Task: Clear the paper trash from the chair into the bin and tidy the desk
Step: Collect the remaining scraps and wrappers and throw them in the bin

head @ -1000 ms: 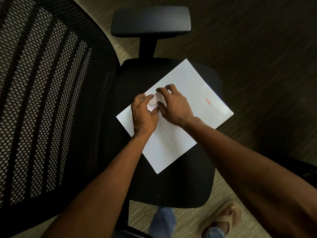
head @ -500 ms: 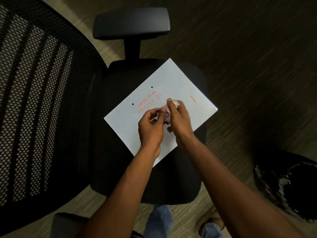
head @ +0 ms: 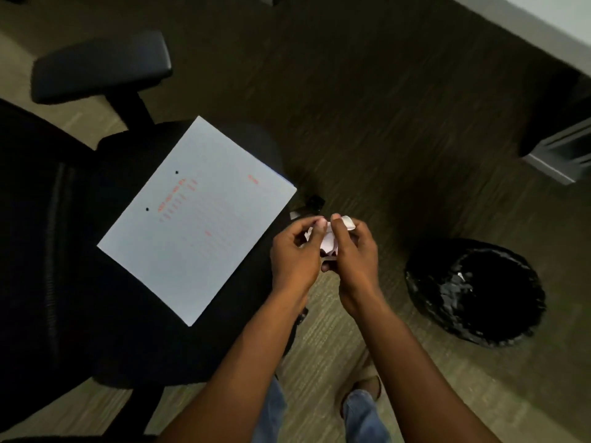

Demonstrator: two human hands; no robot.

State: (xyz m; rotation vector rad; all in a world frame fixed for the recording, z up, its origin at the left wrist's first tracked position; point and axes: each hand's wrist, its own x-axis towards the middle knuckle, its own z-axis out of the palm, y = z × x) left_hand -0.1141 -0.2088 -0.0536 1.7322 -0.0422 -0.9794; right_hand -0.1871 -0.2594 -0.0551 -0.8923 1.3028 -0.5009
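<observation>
Between the black office chair (head: pixel 179 340) and the round bin lined with a glossy black bag (head: pixel 476 289), both bare hands are raised above the floor, cupped around a small crumpled wad of white paper (head: pixel 329 239). A second ago the same hands were pressed together low over the white printed sheet with red text (head: pixel 198 219) on the seat; now they have lifted clear of it and swung toward the person's right, and the bin, absent from view then, sits open-mouthed just beyond the right hand (head: pixel 351 254). That shift suggests the gathering on the chair is done for this handful and the carry to the bin is under way, with the drop not yet made. The left hand (head: pixel 294 254) has its fingers curled onto the wad from one side and the right hand closes on it from the other, so the paper is pinched between them, only its top and middle showing. The wad is a bunched lump with no clear heading; what shows runs roughly up and down between the fingertips. The flat sheet lies on the seat, its long axis running diagonally from the near right toward the armrest (head: pixel 99 65), one corner overhanging the seat edge.
</observation>
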